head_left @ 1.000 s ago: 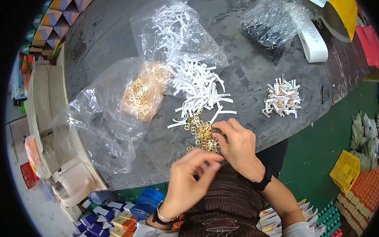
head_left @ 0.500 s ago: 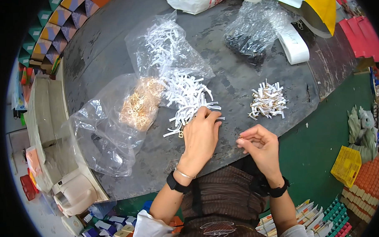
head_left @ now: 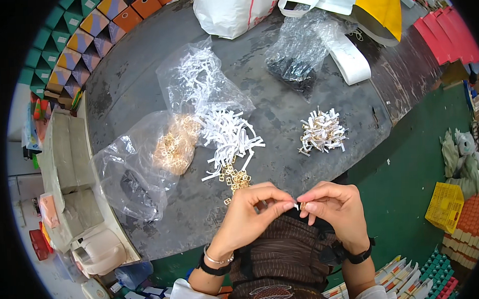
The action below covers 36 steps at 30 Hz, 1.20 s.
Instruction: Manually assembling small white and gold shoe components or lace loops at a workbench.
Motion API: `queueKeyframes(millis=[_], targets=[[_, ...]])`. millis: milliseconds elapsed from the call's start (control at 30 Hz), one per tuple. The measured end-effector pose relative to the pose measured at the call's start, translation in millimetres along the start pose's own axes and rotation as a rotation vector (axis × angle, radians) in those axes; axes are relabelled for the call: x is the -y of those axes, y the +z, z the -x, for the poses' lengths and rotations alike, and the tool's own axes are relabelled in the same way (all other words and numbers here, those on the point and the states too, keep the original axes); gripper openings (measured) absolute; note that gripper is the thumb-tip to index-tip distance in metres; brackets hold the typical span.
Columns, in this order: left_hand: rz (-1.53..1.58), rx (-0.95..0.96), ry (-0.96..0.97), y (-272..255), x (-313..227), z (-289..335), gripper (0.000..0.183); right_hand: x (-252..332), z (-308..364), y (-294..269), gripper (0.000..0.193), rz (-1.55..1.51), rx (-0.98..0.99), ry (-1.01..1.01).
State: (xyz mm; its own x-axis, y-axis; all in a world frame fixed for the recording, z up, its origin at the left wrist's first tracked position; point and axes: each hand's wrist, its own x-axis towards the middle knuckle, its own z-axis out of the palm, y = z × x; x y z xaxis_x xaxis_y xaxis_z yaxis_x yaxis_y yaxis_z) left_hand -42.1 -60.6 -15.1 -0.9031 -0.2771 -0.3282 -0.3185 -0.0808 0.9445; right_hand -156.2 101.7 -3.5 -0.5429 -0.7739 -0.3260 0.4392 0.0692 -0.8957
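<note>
At the table's near edge my two hands meet, fingertip to fingertip. My left hand [head_left: 252,209] pinches a short white strip [head_left: 296,206], mostly hidden by the fingers. In my right hand [head_left: 334,207] is a small gold buckle [head_left: 303,206], held between thumb and fingers beside the strip's end. Whether the strip passes through the buckle cannot be made out. Loose gold buckles [head_left: 234,177] lie beyond my left hand, below a heap of white strips [head_left: 228,134]. To the right sits a pile of white strips with gold buckles on them [head_left: 323,133].
Clear bags of buckles [head_left: 171,152] and of strips [head_left: 197,74] lie left of centre. Farther back are a plastic-wrapped black bundle [head_left: 297,68], a white band [head_left: 350,61] and a white bag [head_left: 234,12]. A yellow crate [head_left: 443,205] stands on the green floor.
My left hand has come back from the strip heap toward my right hand with a strip, uncovering the loose buckles. The view has shifted slightly.
</note>
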Motion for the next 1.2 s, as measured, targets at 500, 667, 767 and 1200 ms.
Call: queueKeyframes(millis=[500,667,767,1200], targets=[[0.269,0.198,-0.068,15,-14,47,0.006,5,53,12,0.014,-0.089,0.08,0.043],[0.425,0.109,-0.024,24,-6,53,0.004,5,63,18,0.013,-0.085,0.063,-0.028],[0.259,0.01,0.135,30,-4,58,0.008,9,67,24,0.012,-0.078,0.011,-0.049],[0.294,-0.165,0.174,42,-3,73,0.013,6,67,41,0.014,0.17,-0.19,-0.206]])
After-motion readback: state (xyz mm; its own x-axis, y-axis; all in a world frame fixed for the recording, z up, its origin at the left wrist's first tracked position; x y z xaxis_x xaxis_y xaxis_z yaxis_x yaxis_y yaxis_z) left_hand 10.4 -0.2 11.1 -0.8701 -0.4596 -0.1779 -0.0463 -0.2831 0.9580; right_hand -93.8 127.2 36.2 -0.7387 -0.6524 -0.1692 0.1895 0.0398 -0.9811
